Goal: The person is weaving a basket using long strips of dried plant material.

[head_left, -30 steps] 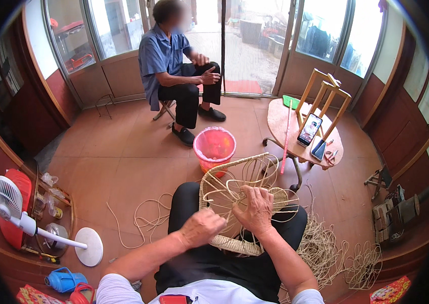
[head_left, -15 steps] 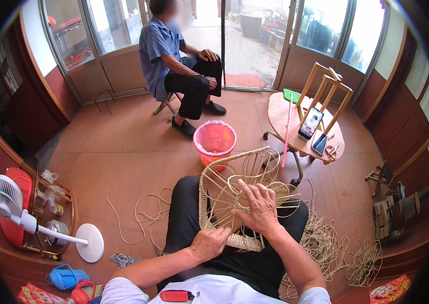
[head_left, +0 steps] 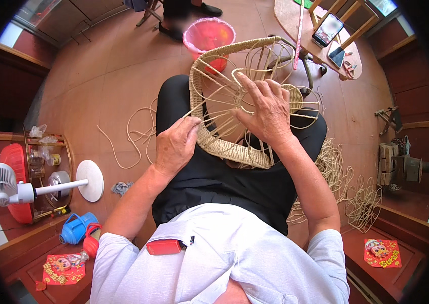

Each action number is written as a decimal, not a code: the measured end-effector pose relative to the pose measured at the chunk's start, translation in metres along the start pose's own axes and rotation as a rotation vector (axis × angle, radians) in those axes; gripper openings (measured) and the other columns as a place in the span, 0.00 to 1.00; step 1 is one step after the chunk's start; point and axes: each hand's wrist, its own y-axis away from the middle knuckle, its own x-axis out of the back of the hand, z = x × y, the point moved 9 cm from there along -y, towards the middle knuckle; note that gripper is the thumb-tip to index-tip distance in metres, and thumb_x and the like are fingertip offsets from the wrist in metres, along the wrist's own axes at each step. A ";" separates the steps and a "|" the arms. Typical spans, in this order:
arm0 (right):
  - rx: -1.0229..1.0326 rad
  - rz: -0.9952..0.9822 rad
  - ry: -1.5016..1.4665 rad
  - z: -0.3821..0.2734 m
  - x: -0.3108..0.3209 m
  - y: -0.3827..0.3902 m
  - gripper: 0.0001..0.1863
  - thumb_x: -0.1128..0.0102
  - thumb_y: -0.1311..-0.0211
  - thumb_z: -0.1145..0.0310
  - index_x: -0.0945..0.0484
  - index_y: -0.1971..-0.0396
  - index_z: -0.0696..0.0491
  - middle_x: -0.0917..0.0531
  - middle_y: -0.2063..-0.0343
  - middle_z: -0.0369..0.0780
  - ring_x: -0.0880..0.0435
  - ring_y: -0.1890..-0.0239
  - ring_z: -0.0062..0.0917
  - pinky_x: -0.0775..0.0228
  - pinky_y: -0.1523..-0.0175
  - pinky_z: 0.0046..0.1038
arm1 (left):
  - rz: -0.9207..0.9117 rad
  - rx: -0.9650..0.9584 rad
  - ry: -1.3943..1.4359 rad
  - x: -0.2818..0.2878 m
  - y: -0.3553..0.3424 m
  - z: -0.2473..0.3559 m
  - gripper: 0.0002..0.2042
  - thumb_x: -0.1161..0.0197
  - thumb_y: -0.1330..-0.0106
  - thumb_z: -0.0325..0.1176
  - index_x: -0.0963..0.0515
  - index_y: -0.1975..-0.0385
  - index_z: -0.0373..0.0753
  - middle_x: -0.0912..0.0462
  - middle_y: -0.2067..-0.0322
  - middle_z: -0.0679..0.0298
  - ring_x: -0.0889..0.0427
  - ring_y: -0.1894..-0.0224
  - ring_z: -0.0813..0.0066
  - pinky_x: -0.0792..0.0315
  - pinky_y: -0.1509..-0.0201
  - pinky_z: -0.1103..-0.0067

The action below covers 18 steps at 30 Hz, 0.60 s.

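My left hand [head_left: 176,144] pinches a cord [head_left: 191,112] at the left rim of the woven frame [head_left: 240,153] lying across my thighs, while my right hand [head_left: 265,109] spreads thumb and forefinger over the strands at its middle, though whether it grips any I cannot tell.

White fan [head_left: 55,188], blue jug [head_left: 74,231], red bucket [head_left: 197,38].

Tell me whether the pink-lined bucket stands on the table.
No, the pink-lined bucket stands on the tiled floor, partly hidden behind the cord-wrapped frame.
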 end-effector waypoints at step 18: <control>-0.010 0.036 -0.033 -0.001 0.005 0.007 0.52 0.19 0.48 0.53 0.28 0.20 0.40 0.17 0.42 0.38 0.24 0.33 0.40 0.37 0.26 0.46 | -0.222 -0.031 -0.041 -0.055 0.014 0.010 0.12 0.36 0.31 0.27 0.13 0.50 0.34 0.12 0.56 0.49 0.13 0.51 0.46 0.20 0.41 0.58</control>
